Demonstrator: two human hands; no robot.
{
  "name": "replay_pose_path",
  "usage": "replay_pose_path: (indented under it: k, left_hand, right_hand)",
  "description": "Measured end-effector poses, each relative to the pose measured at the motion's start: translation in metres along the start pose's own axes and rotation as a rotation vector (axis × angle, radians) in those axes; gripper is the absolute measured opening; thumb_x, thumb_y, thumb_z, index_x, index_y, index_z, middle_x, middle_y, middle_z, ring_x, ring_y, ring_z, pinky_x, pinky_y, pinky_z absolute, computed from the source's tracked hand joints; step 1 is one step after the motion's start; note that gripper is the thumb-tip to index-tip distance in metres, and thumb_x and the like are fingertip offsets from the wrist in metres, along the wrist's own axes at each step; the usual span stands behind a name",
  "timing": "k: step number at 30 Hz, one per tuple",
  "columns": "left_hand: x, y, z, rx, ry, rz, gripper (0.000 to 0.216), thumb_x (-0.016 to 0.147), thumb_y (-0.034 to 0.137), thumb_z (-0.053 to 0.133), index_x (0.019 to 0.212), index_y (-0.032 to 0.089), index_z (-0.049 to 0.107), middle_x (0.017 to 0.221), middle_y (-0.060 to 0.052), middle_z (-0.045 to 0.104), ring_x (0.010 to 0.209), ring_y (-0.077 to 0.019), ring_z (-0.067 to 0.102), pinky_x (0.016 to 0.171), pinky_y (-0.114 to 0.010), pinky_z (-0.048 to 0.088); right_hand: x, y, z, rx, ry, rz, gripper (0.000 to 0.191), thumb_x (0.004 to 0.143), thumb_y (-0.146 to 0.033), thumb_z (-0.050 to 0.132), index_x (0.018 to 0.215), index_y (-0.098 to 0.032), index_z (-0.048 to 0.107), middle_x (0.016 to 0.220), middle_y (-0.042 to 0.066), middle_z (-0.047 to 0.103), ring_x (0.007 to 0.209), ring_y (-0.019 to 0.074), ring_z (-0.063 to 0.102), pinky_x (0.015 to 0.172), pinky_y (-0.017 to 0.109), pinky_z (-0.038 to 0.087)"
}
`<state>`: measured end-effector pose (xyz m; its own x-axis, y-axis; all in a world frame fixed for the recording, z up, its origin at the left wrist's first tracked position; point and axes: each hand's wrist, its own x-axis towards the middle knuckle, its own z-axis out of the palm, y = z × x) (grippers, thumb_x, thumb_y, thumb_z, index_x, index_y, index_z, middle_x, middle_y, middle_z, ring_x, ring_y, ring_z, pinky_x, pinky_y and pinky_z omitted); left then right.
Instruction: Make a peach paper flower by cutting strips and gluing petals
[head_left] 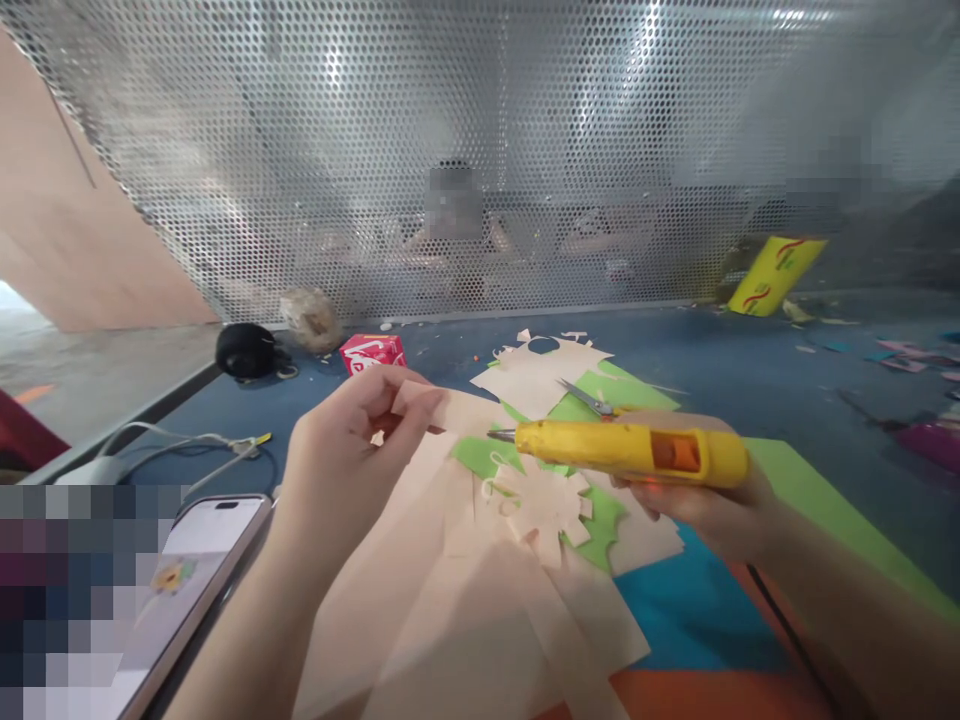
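My left hand (349,460) pinches a small cream paper piece (474,408) between thumb and fingers. In my right hand (712,512) is a yellow hot glue gun (585,446), lying level, its metal nozzle pointing left close to the paper's right end. Whether the tip touches the paper, I cannot tell. Below the gun, a cream paper flower (551,510) with cut petals and small curls lies over a green paper cut-out (600,540). Large cream sheets (420,620) spread underneath. Just behind the gun, scissors (589,398) rest on green and cream paper, their handles partly hidden.
A phone (202,590) and a white cable (202,435) lie at left. Toward the back are a black round object (246,350), a pinkish-red box (372,352) and a yellow cylinder (778,275). A perforated metal panel (480,120) stands behind. Blue paper (697,610) sits front right.
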<state>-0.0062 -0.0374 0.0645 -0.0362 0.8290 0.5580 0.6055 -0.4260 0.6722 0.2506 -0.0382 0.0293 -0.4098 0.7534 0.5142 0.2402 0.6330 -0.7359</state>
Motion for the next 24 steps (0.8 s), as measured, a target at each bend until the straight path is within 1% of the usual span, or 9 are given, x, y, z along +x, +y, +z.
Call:
replay_pose_path:
  k: [3,7,10,15,19,24]
  left_hand:
    - [-0.0008,0.0000,-0.0003,0.014,0.008,0.011,0.010,0.078,0.029,0.057,0.073,0.021,0.058,0.053,0.006,0.054,0.045,-0.0069,0.040,0.043,-0.020,0.029]
    - [-0.0022,0.0019,-0.0005,0.007,0.008,-0.003,0.010,0.077,0.029,0.057,0.072,0.020,0.059,0.054,0.006,0.055,0.046,-0.0068,0.041,0.045,-0.020,0.031]
    - [-0.0028,0.0032,-0.0008,0.004,0.014,-0.020,0.011,0.077,0.029,0.057,0.072,0.020,0.059,0.056,0.005,0.057,0.046,-0.0070,0.042,0.045,-0.020,0.032]
    - [-0.0029,0.0031,-0.0001,0.008,0.004,-0.018,0.012,0.077,0.030,0.057,0.069,0.020,0.058,0.051,0.006,0.053,0.046,-0.0080,0.043,0.044,-0.020,0.031]
    - [-0.0029,0.0032,0.0003,0.007,-0.002,-0.009,0.013,0.078,0.029,0.057,0.068,0.020,0.056,0.052,0.006,0.054,0.045,-0.0068,0.041,0.043,-0.020,0.031]
    - [-0.0026,0.0031,-0.0007,0.032,-0.019,-0.020,0.012,0.079,0.029,0.056,0.070,0.021,0.057,0.053,0.007,0.054,0.045,-0.0059,0.041,0.043,-0.019,0.030]
  right_hand:
    - [0.0022,-0.0013,-0.0007,-0.029,-0.048,-0.039,0.015,0.072,-0.016,0.049,0.059,-0.022,0.044,0.056,-0.003,0.045,0.047,0.0125,0.042,0.047,0.028,0.035]
    - [0.0034,-0.0016,-0.0017,-0.028,-0.068,-0.017,0.014,0.072,-0.015,0.049,0.060,-0.021,0.043,0.055,-0.004,0.045,0.046,0.0115,0.043,0.046,0.027,0.034]
    - [0.0019,-0.0016,-0.0023,-0.022,-0.071,-0.014,0.013,0.072,-0.015,0.049,0.061,-0.021,0.045,0.053,-0.004,0.045,0.045,0.0115,0.043,0.045,0.027,0.035]
    - [0.0010,-0.0029,-0.0035,-0.043,-0.068,-0.014,0.014,0.073,-0.017,0.049,0.060,-0.022,0.045,0.051,-0.004,0.045,0.044,0.0129,0.043,0.046,0.028,0.036]
    - [0.0028,-0.0038,-0.0028,-0.084,-0.058,-0.014,0.015,0.072,-0.015,0.049,0.060,-0.023,0.044,0.052,-0.004,0.044,0.045,0.0129,0.042,0.047,0.028,0.035]
    - [0.0026,-0.0037,-0.0023,-0.079,-0.050,-0.025,0.016,0.071,-0.015,0.049,0.057,-0.022,0.044,0.052,-0.003,0.044,0.045,0.0131,0.042,0.044,0.027,0.034]
